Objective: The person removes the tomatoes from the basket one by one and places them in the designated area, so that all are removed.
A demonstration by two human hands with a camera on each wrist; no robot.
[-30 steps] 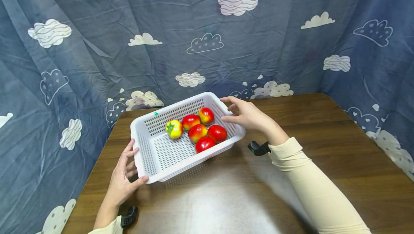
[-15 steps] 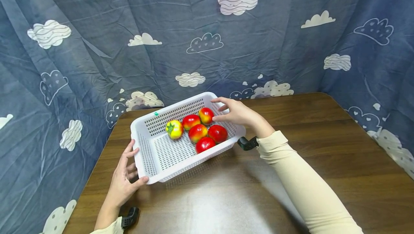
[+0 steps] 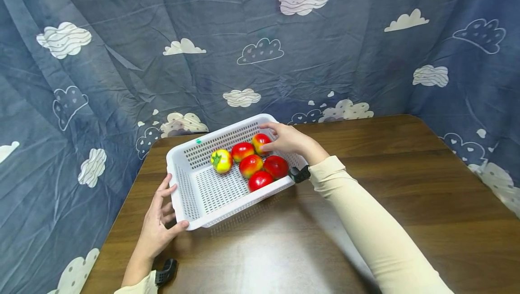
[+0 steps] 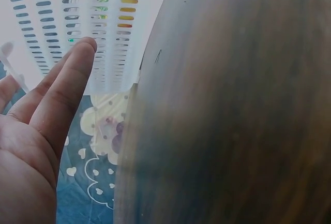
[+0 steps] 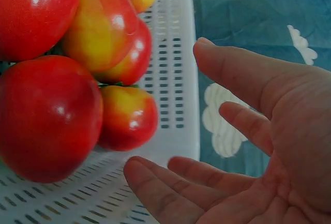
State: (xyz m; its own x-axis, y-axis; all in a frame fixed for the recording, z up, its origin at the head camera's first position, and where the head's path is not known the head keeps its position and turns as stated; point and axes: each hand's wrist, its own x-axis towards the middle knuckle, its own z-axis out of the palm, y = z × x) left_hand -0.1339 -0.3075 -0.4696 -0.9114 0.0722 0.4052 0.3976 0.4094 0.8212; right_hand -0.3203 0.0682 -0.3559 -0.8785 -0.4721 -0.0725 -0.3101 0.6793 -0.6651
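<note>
A white slotted plastic basket [image 3: 235,206] sits at an angle on the table with several glossy red and yellow tomatoes in it. My left hand [image 3: 156,230] steadies its left end, thumb at the near corner and fingertips along the rim. In the left wrist view, those fingers [image 4: 66,89] lie nearly straight beside the outer wall. Over the right end reaches my right hand [image 3: 289,140], fingers and thumb spread around the far-right tomato [image 3: 260,141]. The right wrist view shows a gap between the fingertips and that tomato [image 5: 128,119]. A mostly yellow tomato [image 3: 221,162] with a green calyx lies leftmost.
The brown wooden table [image 3: 378,185] extends to the right of the basket and in front of it. A blue cloud-patterned curtain [image 3: 260,72] hangs behind and at both sides. A black wrist device [image 3: 299,174] on my right arm overlaps the basket's near-right corner.
My right hand has moved left from the basket's right rim to over the far-right tomato. My left hand keeps its place on the basket. The head view has shifted slightly.
</note>
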